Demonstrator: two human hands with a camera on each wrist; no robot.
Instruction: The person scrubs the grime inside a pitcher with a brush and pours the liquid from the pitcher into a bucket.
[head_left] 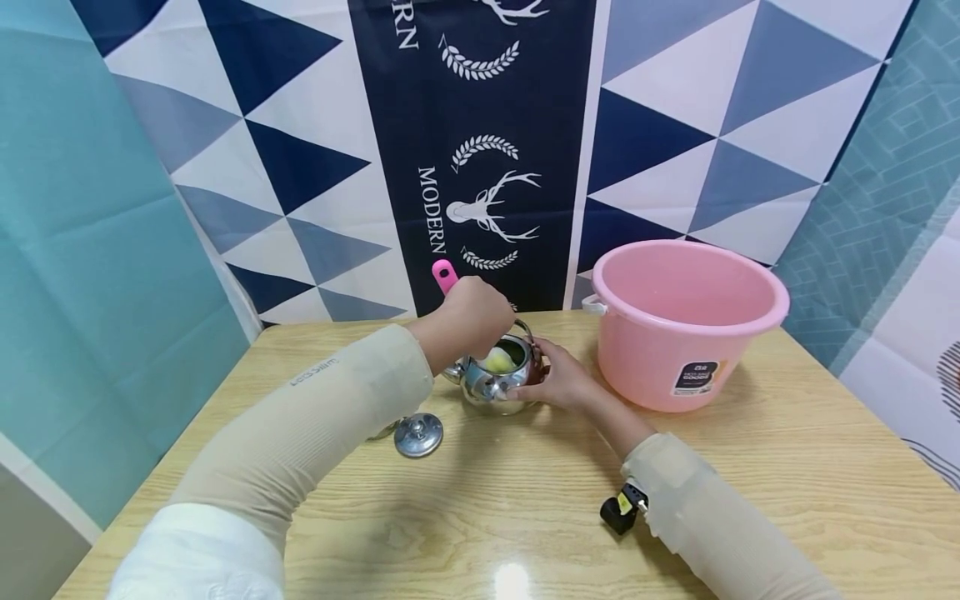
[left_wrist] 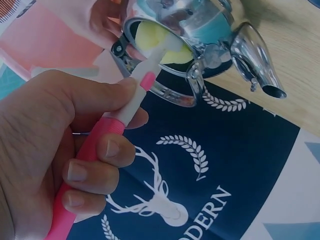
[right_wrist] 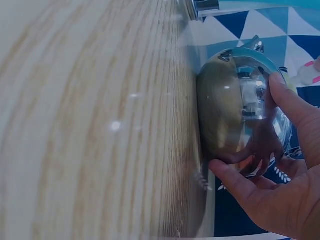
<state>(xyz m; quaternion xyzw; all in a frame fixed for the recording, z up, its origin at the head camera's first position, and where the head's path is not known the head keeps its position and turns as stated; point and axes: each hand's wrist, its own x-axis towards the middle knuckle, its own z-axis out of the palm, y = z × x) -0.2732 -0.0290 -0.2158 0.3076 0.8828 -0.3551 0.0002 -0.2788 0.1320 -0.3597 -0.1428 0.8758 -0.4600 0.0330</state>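
Note:
In the head view my left hand (head_left: 480, 321) grips a sponge bottle brush by its pink handle (head_left: 444, 273). The left wrist view shows the fingers wrapped round the pink-and-white handle (left_wrist: 107, 135), thumb on the white part. Its yellow sponge head (left_wrist: 149, 37) sits inside the mouth of a shiny metal teapot (head_left: 480, 390), lidless, with its handle raised. My right hand (head_left: 558, 379) holds the teapot from the right, thumb and fingers spread round the body (right_wrist: 225, 110). Left of the pot, the round metal lid (head_left: 418, 434) lies on the table.
A large pink bucket (head_left: 690, 333) stands right of the teapot at the back of the wooden table (head_left: 465, 508). Behind the table hangs a patterned cloth (head_left: 480, 150). Another shiny piece, partly behind the left sleeve, lies beside the lid. A small black camera (head_left: 618, 510) is strapped to the right wrist.

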